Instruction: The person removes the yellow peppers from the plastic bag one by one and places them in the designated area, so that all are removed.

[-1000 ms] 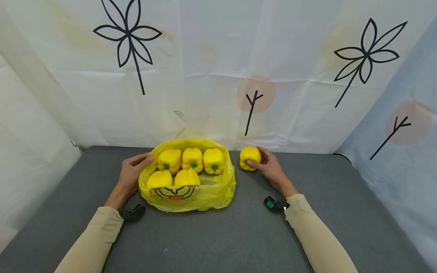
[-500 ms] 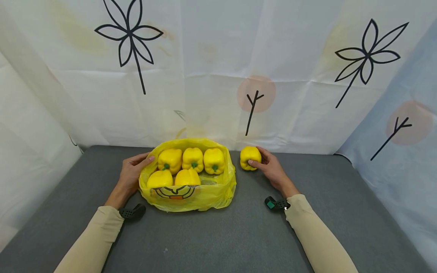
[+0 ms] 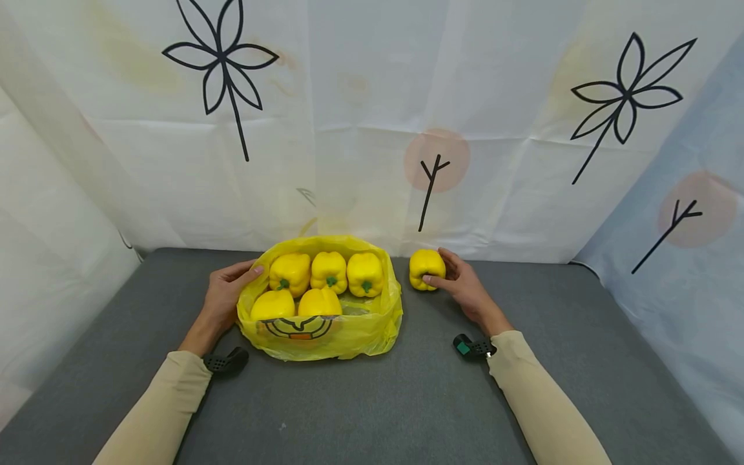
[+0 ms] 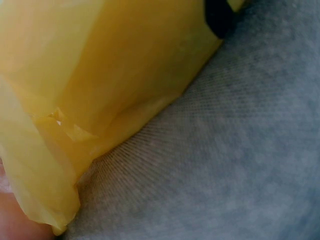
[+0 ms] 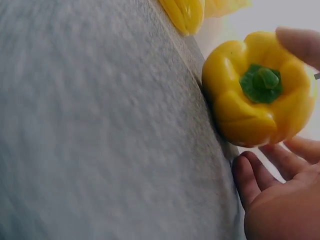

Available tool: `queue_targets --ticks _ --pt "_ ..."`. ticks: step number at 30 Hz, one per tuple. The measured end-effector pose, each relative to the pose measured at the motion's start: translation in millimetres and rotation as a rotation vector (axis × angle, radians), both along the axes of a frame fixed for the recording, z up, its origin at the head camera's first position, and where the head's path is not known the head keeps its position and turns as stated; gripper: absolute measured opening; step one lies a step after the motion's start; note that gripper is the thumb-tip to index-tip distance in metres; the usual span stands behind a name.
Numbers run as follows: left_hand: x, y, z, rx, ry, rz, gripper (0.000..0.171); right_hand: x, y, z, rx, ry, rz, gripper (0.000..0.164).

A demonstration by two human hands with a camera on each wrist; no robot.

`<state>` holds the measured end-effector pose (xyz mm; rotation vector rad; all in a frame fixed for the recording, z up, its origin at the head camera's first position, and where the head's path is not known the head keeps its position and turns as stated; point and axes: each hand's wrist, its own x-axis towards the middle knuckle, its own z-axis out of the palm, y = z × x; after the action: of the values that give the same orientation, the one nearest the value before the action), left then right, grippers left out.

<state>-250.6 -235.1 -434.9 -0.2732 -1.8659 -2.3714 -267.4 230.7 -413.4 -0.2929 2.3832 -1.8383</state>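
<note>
A yellow plastic bag lies on its side on the grey table, its mouth spread wide. Several yellow bell peppers show inside. My left hand pinches the bag's left rim, thumb over the edge and fingers behind it. In the left wrist view the bag covers most of that hand. Right of the bag, a single bell pepper rests on the table. My right hand is around its right side, thumb in front, fingers loosely spread. The right wrist view shows this pepper's green stem, with thumb and fingertips at its edges.
A white cloth backdrop with line-drawn leaves hangs right behind the table's far edge. More cloth closes off the left and right sides. The grey tabletop stretches between the two forearms. Each wrist carries a black band.
My right hand has eased slightly back to the right, its thumb and fingers looser about the lone bell pepper. The bag and left hand stay in place.
</note>
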Motion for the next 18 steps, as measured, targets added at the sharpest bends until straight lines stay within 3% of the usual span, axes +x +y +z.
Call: queue_targets --ticks 10,18 --pt "-0.7 -0.1 -1.7 -0.011 0.001 0.007 0.031 3.7 3.9 19.5 0.002 0.076 -0.024 0.087" --pt "-0.4 0.2 -1.1 -0.014 0.003 0.012 0.03 9.9 -1.8 39.6 0.07 0.153 -0.01 0.085"
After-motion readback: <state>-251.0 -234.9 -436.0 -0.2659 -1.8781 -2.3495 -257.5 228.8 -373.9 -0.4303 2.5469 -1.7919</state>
